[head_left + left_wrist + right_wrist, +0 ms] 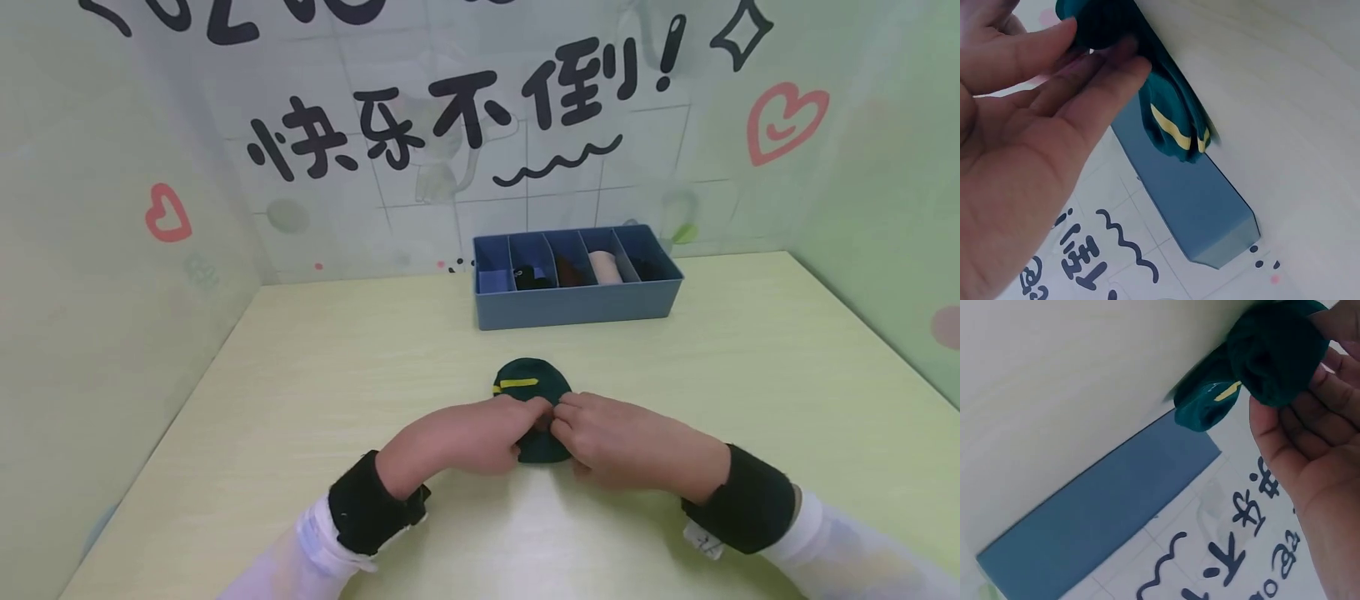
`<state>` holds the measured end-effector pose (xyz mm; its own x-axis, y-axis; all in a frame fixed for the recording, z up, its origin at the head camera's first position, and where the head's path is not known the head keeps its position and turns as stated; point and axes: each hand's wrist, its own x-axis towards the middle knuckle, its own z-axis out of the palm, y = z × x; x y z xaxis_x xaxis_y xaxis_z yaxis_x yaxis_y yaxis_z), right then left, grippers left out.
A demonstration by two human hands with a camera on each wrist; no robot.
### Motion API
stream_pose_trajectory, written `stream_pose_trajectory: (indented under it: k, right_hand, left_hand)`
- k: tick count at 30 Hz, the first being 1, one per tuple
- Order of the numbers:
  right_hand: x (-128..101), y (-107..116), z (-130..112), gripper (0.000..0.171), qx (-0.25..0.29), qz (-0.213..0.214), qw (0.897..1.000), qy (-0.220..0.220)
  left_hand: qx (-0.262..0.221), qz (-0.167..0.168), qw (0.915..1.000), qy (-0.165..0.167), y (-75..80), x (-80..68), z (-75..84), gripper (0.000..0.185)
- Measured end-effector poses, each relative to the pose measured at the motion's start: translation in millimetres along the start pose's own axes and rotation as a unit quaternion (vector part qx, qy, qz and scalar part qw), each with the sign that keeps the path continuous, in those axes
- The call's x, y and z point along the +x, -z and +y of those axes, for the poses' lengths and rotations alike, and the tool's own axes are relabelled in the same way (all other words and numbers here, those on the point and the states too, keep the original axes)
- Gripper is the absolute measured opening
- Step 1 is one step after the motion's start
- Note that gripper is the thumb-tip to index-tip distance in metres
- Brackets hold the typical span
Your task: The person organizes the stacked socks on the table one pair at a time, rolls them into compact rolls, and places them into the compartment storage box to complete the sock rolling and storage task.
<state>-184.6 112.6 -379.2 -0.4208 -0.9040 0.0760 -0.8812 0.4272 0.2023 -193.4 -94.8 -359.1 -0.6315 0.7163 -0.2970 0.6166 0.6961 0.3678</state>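
A dark green sock (528,369) with yellow stripes lies on the table in front of me, its near part bunched into a roll. In the right wrist view the rolled part of the sock (1269,353) shows as a thick coil, with a flatter striped end beyond it. My left hand (480,433) pinches the roll from the left, thumb and fingers at the fabric. From the right, my right hand (630,442) grips the same roll, its fingertips close to the left hand's. The hands cover the middle of the sock in the head view.
Behind the sock stands a blue box (573,310) divided into several compartments. Inside are a black rolled item (531,278), a brown item (570,273), a pale pink roll (604,267) and something dark at the right. Printed walls enclose the pale table (337,358).
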Motion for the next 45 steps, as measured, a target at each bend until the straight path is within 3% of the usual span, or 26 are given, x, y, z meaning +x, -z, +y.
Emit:
stream_pose_trajectory:
  k: [3, 7, 10, 12, 15, 19, 24, 31, 38, 41, 45]
  right_hand:
    - [-0.9, 0.7, 5.1, 0.015, 0.099, -0.037, 0.994, -0.028]
    - [-3.1, 0.6, 13.7, 0.008, 0.222, -0.079, 0.970, -0.052]
    - [-4.4, -0.3, 19.5, 0.012, 0.274, -0.097, 0.955, -0.063]
    - [-5.0, -1.5, 22.0, 0.016, 0.284, -0.103, 0.951, -0.063]
    - [-5.6, -2.7, 23.8, 0.021, 0.277, -0.109, 0.953, -0.058]
    - [-5.6, -3.1, 22.8, 0.024, 0.245, -0.099, 0.963, -0.049]
    - [-4.9, -4.9, 20.7, 0.024, 0.200, -0.061, 0.977, -0.043]
    - [-5.7, -4.9, 19.5, 0.024, 0.187, -0.044, 0.981, -0.022]
    - [-3.5, -4.8, 17.6, 0.014, 0.192, -0.006, 0.981, -0.031]
    - [-2.7, -6.5, 17.3, 0.011, 0.133, 0.031, 0.991, 0.002]
    - [-2.1, -7.9, 15.0, 0.014, 0.054, 0.068, 0.995, 0.043]
  left_hand:
    - [-0.050, -0.017, 0.9986, -0.005, 0.6, -0.5, -4.2, 0.070]
    - [-0.089, -0.033, 0.9951, -0.027, -0.5, 0.5, -7.3, 0.078]
    - [-0.096, -0.031, 0.9941, -0.040, -1.4, 2.3, -8.3, 0.078]
    - [-0.090, -0.026, 0.9944, -0.048, -2.3, 3.4, -8.8, 0.077]
    - [-0.072, -0.017, 0.9956, -0.057, -3.5, 4.0, -9.6, 0.074]
    - [-0.050, -0.008, 0.9975, -0.050, -3.8, 2.1, -10.8, 0.074]
    - [-0.066, -0.003, 0.9965, -0.053, -2.8, 5.2, -15.1, 0.064]
    - [-0.001, -0.023, 0.9990, 0.037, -1.8, 3.6, -9.1, 0.079]
    - [-0.012, -0.006, 0.9999, 0.002, -1.4, 5.0, -15.6, 0.070]
    - [-0.008, -0.005, 1.0000, 0.000, -0.8, 4.9, -16.0, 0.068]
    - [-0.002, -0.003, 1.0000, -0.001, -1.1, 5.1, -16.5, 0.064]
